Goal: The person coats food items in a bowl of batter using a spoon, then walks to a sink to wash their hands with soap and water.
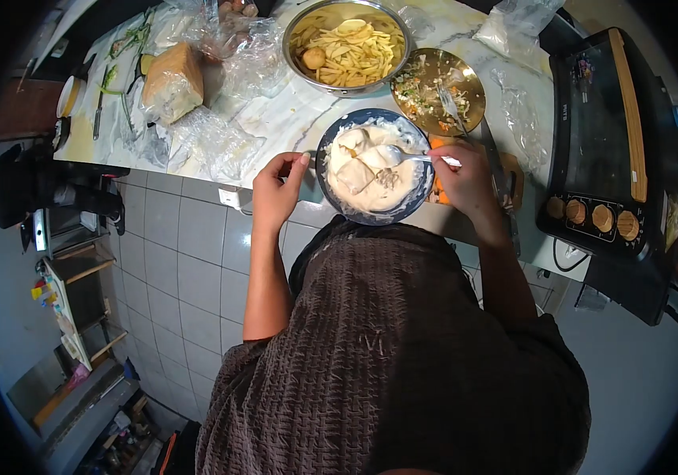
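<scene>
A dark blue bowl [323, 180] at the counter's front edge holds a creamy white mixture [371, 170] with coated pieces in it. In my right hand [465, 178] is the handle of a metal spoon [414, 157], its head down in the mixture. My left hand [280, 180] is just left of the bowl, thumb and fingers drawn together near the rim; what they hold, if anything, is too small to tell. Behind the bowl stands a steel bowl [290, 67] of cut potato strips [355, 51]. A brass-coloured plate [472, 83] with chopped scraps and a fork lies to its right.
Bread in a bag [174, 83] and crumpled plastic [212, 138] lie at the left. A knife [499, 170] rests over a cutting board [515, 184] with orange pieces. A black oven [600, 134] stands at the right. Another person [34, 188] is at the far left.
</scene>
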{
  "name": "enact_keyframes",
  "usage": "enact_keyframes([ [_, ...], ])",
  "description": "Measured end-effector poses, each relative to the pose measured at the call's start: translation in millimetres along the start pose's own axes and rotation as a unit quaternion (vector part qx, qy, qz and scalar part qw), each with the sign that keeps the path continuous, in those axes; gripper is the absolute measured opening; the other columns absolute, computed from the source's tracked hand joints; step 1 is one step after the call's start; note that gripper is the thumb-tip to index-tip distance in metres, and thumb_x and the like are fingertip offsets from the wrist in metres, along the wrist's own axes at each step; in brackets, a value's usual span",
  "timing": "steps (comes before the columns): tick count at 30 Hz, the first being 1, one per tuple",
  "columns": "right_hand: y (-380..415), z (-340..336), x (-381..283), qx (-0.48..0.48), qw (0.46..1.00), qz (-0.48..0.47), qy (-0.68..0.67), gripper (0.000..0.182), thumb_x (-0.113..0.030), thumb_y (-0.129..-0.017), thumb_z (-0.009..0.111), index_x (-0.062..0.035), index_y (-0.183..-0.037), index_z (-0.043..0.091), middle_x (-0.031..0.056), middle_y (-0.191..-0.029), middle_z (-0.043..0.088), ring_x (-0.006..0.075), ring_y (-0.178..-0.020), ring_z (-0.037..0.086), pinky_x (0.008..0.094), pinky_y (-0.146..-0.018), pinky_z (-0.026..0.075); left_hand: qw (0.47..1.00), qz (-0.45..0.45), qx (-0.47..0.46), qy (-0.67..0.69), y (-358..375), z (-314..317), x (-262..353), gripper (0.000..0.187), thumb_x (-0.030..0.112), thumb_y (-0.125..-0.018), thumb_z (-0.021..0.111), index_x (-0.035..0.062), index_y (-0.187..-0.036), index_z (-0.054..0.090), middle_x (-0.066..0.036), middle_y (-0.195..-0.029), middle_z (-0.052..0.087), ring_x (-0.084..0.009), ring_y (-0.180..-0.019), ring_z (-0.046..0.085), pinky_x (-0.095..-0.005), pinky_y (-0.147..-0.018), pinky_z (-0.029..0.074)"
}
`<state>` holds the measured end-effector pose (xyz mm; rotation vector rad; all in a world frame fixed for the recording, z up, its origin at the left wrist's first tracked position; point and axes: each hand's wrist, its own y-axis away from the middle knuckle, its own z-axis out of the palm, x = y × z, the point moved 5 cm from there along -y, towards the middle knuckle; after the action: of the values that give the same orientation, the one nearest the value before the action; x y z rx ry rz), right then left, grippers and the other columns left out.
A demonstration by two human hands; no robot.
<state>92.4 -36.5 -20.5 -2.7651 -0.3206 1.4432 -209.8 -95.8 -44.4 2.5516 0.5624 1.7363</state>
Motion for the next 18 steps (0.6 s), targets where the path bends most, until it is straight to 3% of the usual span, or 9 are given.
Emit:
enact_keyframes([
  [4, -2, 11, -28, 0.034, 0.997, -0.052, -0.043, 0.008, -0.004, -0.078, 0.062, -0.0042, -0.084, 0.067, 0.0105, -0.075, 0.060, 0.0257, -0.067, 0.060, 0.0328, -0.060, 0.048, 1.000, 0.013, 0.006, 0.007, 3, 1, -2, 0.026, 0.022, -0.089, 0.064, -0.0026, -0.097, 0.064, 0.000, -0.081, 0.062, -0.0054, -0.073, 0.053, -0.0198, -0.068, 0.043],
  [6, -1, 15, -46, 0.066, 0.974, -0.194, 0.092, 0.009, -0.001, -0.076, 0.064, -0.0046, -0.085, 0.066, 0.0091, -0.070, 0.053, 0.0255, -0.066, 0.055, 0.0344, -0.060, 0.044, 0.999, 0.039, 0.025, 0.012, 6, 0, 0, 0.025, 0.022, -0.087, 0.065, -0.0022, -0.093, 0.065, -0.002, -0.075, 0.063, -0.0070, -0.066, 0.053, -0.0218, -0.061, 0.043],
  [9, 1, 14, -54, 0.117, 0.952, -0.261, 0.109, 0.011, -0.001, -0.074, 0.066, -0.0054, -0.084, 0.065, 0.0081, -0.067, 0.048, 0.0256, -0.066, 0.051, 0.0351, -0.059, 0.040, 0.999, 0.030, 0.026, 0.024, 9, -2, -4, 0.025, 0.022, -0.087, 0.065, -0.0023, -0.094, 0.065, -0.002, -0.075, 0.063, -0.0070, -0.067, 0.053, -0.0217, -0.061, 0.043],
  [18, 2, 29, -54, 0.114, 0.954, -0.263, 0.087, 0.014, 0.000, -0.072, 0.066, -0.0057, -0.085, 0.067, 0.0070, -0.067, 0.047, 0.0256, -0.064, 0.049, 0.0359, -0.058, 0.039, 0.999, 0.032, 0.027, 0.010, 22, -5, 5, 0.023, 0.021, -0.086, 0.065, -0.0012, -0.092, 0.066, -0.003, -0.074, 0.064, -0.0072, -0.067, 0.054, -0.0214, -0.059, 0.042],
])
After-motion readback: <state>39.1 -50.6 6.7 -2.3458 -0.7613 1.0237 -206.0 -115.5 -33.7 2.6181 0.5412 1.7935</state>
